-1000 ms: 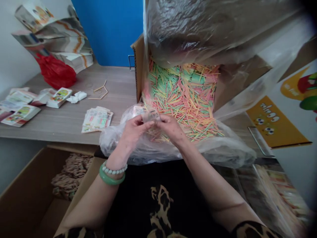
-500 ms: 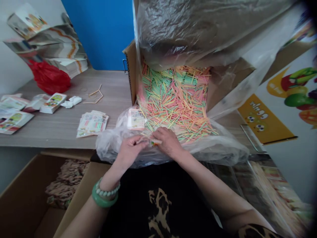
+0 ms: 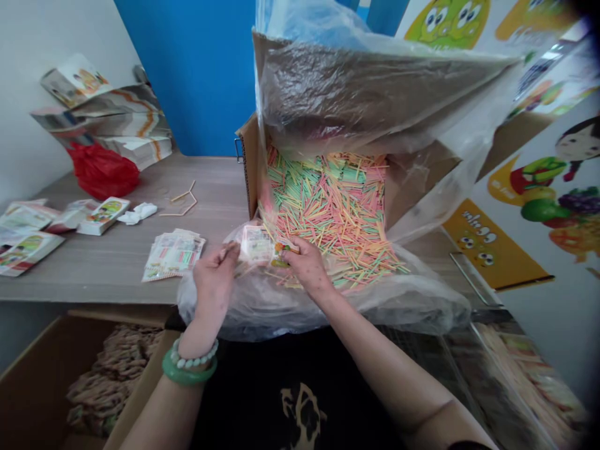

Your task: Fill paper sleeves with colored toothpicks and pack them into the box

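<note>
My right hand [image 3: 308, 267] pinches a small printed packet [image 3: 282, 251] with orange and green artwork, at the near edge of the coloured sticks. My left hand [image 3: 216, 272] is closed in a pinch to the left; whatever is between its fingertips is too small to make out. Between the hands a stack of printed cards or packets [image 3: 255, 244] lies on the clear plastic liner [image 3: 281, 315]. Beyond them, a heap of thin pink, green and yellow sticks [image 3: 328, 212] fills the lined cardboard box [image 3: 249, 165].
On the grey table [image 3: 210, 187] at left are another fanned pile of printed packets [image 3: 172, 253], bent tan sticks [image 3: 180, 206], crumpled tissue [image 3: 137, 214], small boxes [image 3: 102, 215] and a red plastic bag [image 3: 103, 172]. Below left, an open carton [image 3: 32, 375] holds brown bundles [image 3: 115, 375].
My hands have moved apart: the left went left and slightly up, while the right now holds the printed packet beside the stack. The camera view has tilted up.
</note>
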A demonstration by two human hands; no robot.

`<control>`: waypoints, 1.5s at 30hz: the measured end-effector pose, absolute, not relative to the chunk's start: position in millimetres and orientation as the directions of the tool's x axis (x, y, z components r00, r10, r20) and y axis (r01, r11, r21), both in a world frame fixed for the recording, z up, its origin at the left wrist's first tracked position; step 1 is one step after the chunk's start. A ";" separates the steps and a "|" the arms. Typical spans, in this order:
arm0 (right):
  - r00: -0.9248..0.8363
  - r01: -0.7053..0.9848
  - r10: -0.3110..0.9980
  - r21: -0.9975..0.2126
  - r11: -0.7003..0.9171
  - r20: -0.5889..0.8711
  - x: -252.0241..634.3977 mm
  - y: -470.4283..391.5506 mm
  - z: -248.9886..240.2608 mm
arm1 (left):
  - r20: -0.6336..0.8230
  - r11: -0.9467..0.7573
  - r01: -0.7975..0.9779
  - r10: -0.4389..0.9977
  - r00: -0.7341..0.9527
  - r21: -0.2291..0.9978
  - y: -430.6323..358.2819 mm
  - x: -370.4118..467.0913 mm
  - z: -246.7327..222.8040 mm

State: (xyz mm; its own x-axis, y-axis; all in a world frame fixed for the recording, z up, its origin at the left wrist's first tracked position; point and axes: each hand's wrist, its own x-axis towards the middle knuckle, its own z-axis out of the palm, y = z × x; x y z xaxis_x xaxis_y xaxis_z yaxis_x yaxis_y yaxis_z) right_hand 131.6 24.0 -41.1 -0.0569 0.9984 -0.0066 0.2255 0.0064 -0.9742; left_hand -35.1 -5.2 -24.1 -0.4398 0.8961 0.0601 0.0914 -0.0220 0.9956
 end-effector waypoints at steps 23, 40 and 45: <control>0.083 0.888 0.994 -0.447 -0.106 -0.069 174.5 46.9 -28.7 | -0.437 0.454 -0.297 0.891 0.124 0.840 -24.4 -26.8 -12.7; -0.316 0.948 0.948 -0.019 0.317 0.039 207.2 77.7 0.7 | 0.207 -0.297 0.540 0.953 0.221 0.788 18.9 -19.0 -33.1; -0.449 0.886 0.893 0.119 0.449 -0.031 211.0 92.9 -2.4 | 0.135 -0.383 0.702 0.914 0.383 0.600 18.5 -11.9 -38.4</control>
